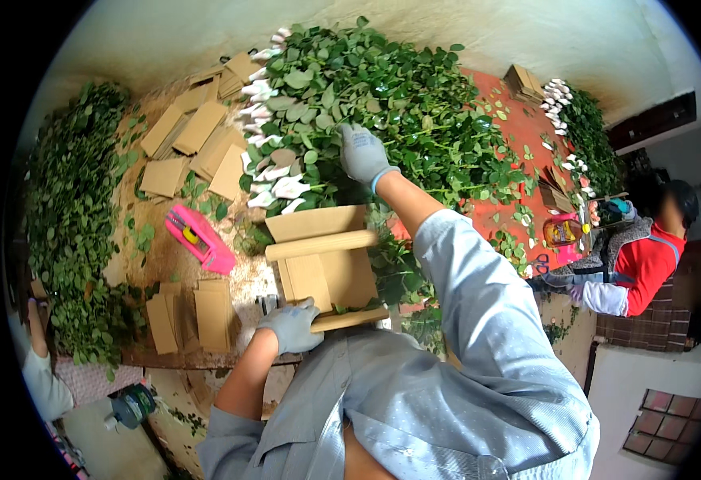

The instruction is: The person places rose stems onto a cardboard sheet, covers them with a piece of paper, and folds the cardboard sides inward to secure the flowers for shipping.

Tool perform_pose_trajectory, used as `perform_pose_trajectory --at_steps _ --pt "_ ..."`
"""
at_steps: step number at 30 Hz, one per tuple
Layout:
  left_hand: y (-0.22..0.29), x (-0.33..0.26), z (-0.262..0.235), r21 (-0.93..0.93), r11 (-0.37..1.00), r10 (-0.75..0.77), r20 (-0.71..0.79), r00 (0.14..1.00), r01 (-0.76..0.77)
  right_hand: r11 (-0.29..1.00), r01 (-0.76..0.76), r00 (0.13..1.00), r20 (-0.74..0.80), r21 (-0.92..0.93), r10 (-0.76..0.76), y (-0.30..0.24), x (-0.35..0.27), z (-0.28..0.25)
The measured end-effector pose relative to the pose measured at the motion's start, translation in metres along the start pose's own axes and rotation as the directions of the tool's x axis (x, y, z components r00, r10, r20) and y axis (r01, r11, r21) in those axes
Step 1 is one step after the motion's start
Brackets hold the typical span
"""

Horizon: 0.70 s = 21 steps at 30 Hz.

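Note:
My left hand, in a grey glove, is closed at the left end of the near padded bar of a small stand. Bent cardboard lies between this bar and the far bar, with a few leaves on it. My right hand, also gloved, reaches forward over a big heap of leafy flower stems; its fingers stretch out on the leaves, holding nothing that I can see. White-wrapped flower heads line the heap's left side.
A pink tape dispenser lies left of the stand. Cardboard pieces are stacked beyond it, others nearer. More greenery fills the far left. On the right are a bottle, scissors and a co-worker in red.

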<state>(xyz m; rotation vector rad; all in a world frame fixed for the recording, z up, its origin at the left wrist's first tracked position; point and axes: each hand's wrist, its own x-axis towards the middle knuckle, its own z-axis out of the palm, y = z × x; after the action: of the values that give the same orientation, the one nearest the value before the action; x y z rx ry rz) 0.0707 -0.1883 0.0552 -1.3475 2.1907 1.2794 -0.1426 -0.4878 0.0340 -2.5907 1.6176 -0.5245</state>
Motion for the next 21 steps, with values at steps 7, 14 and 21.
perform_pose_trajectory --at_steps 7,14,21 --pt "-0.011 -0.001 0.013 0.018 1.000 -0.006 -0.039 0.999 0.007 0.857 0.161 0.927 0.374 -0.490 0.039 0.006 -0.006 0.002" --pt "0.008 0.000 -0.009 0.035 0.994 -0.110 0.138 0.984 0.106 0.817 0.233 0.957 -0.027 -0.527 -0.290 -0.011 0.021 -0.154" --pt "0.006 -0.010 -0.003 0.009 0.997 -0.082 0.018 0.996 0.082 0.957 0.270 0.925 0.303 -0.103 -0.228 -0.029 -0.104 -0.196"
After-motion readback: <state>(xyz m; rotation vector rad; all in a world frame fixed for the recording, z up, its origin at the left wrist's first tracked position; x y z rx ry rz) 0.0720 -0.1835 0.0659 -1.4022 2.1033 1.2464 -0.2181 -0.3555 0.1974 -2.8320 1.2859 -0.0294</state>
